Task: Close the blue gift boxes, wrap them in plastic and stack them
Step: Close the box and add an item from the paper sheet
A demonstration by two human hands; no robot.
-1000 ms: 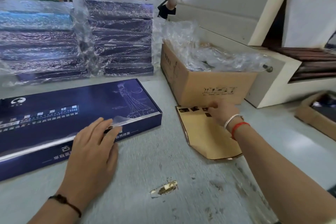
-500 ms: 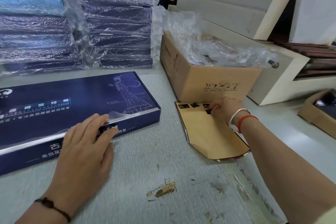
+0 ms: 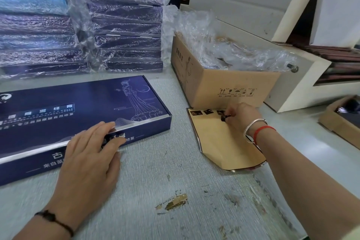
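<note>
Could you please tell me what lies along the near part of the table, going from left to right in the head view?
Blue gift box → left hand → brown sticker sheet → right hand.

We find the widest open stretch of desk (image 3: pixel 155 191) running from 6 o'clock up the middle toward 12, a lane between the blue gift box (image 3: pixel 81 111) at 9 o'clock and the brown sheet (image 3: pixel 222 142) at 3 o'clock. At 12 o'clock the lane narrows between the wrapped stacks (image 3: pixel 124 25) and the cardboard carton (image 3: pixel 224 84), whose plastic bulges above its rim. Our left hand (image 3: pixel 91 158) lies across the box's near edge, and our right hand (image 3: pixel 241 115) sits on the sheet just before the carton, blocking that corner.
</note>
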